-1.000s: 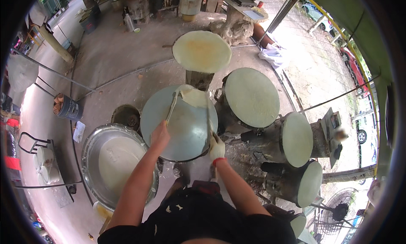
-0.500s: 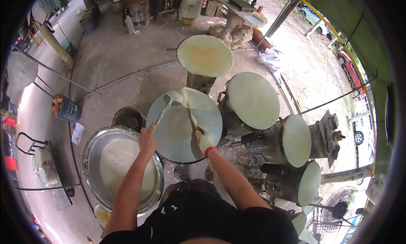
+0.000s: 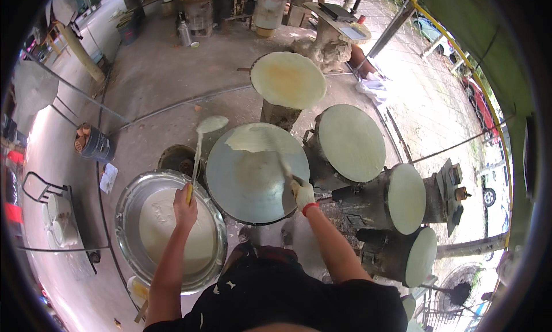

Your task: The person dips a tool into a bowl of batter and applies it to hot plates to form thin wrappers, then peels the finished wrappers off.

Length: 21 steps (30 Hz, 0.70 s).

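My left hand [image 3: 184,211] is closed round the yellow handle of a long ladle [image 3: 198,151]. The ladle's batter-coated bowl is beyond the left edge of a round grey griddle [image 3: 244,188]. My right hand [image 3: 303,196], in a pale glove with a red band at the wrist, grips a spreader [image 3: 287,168], blurred by motion, over the griddle's right side. Pale batter [image 3: 253,138] lies in a wide patch across the griddle's far part; its nearer surface is bare. At my left, a large metal basin [image 3: 121,231] holds white batter [image 3: 164,220].
Round griddles covered with pale sheets stand ahead [image 3: 287,82] and to the right [image 3: 352,143], [image 3: 406,198], [image 3: 421,257]. A dark bucket [image 3: 95,148] of brown pieces is at the left. Behind the basin sits a dark round container [image 3: 177,159]. A fan [image 3: 460,292] stands at lower right.
The ladle has moved left, off the griddle. My right hand has shifted right with the spreader. Batter now spreads wider across the griddle's far part.
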{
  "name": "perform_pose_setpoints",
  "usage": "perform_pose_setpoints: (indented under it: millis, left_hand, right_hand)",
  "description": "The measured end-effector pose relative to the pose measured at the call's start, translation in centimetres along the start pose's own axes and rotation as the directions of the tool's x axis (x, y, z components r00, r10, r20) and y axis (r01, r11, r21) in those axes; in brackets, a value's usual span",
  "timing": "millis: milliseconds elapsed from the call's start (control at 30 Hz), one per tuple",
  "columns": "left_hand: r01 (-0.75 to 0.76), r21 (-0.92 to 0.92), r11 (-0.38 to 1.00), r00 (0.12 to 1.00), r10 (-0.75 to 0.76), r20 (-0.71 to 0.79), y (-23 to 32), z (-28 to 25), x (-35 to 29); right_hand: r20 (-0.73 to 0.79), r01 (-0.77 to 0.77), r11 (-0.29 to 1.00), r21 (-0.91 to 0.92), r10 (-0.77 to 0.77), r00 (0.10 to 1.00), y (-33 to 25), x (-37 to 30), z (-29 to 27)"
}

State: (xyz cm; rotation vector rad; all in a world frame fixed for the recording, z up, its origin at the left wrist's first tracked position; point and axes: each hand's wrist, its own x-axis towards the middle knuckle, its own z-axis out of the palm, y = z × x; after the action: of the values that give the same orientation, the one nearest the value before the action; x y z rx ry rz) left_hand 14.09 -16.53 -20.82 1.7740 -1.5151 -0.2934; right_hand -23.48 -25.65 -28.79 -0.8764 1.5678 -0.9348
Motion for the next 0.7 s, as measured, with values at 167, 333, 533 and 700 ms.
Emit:
perform_pose_setpoints:
  millis: [167,333,533,700]
  left_hand:
    - [0.340,-0.319,0.885,0.940,-0.334,0.074,0.5,0.7,-1.4]
    - [0.635,-0.556,0.536,0.750,-0.600,0.279,3.1,-0.9,-3.8]
    - [0.626,-0.656,0.421,0.693,-0.687,0.220,4.7,0.6,-7.5]
    - [0.647,-0.636,0.420,0.644,-0.748,0.160,7.9,0.7,-10.1]
  right_hand:
    - [0.373,0.114,0.900,-0.421,0.057,0.926,-1.2,2.2,4.6]
    - [0.145,0.100,0.987,-0.124,-0.082,0.986,-2.3,2.8,-1.4]
    - [0.567,0.073,0.934,-0.351,0.150,0.810,-5.9,2.9,2.3]
    - [0.416,0.103,0.934,-0.341,0.051,0.908,-6.7,7.7,0.3]
